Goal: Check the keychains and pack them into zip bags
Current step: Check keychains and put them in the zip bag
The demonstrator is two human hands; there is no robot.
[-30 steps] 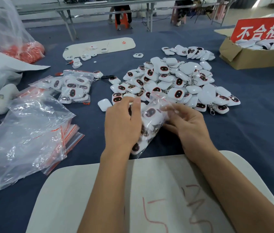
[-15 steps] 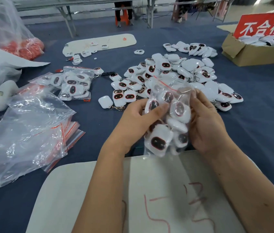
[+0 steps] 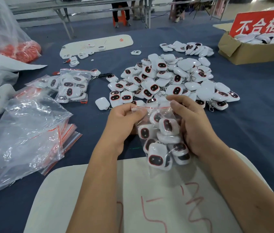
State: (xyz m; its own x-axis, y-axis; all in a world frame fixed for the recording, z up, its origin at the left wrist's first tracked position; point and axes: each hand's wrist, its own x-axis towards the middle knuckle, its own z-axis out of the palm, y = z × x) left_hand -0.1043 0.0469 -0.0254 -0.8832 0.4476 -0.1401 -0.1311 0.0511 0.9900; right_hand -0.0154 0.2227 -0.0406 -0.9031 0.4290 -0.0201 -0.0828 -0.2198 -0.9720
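Note:
A clear zip bag point(image 3: 164, 142) full of several white keychains with dark red-rimmed faces hangs upright between my hands, above the near white board point(image 3: 149, 199). My left hand point(image 3: 124, 121) pinches the bag's red zip strip at its left end. My right hand point(image 3: 191, 121) pinches the strip's right end, its palm against the bag's side. Behind them lies a big pile of loose keychains point(image 3: 170, 79) on the blue cloth.
A filled zip bag point(image 3: 72, 85) lies at the left, with a stack of empty zip bags point(image 3: 32, 132) under loose plastic nearer me. A cardboard box point(image 3: 254, 51) with a red sign holds more keychains at the far right. A second white board point(image 3: 97, 44) lies at the back.
The filled bag has been lifted off the cloth and turned upright. Both hands have shifted up to its zip strip at the top.

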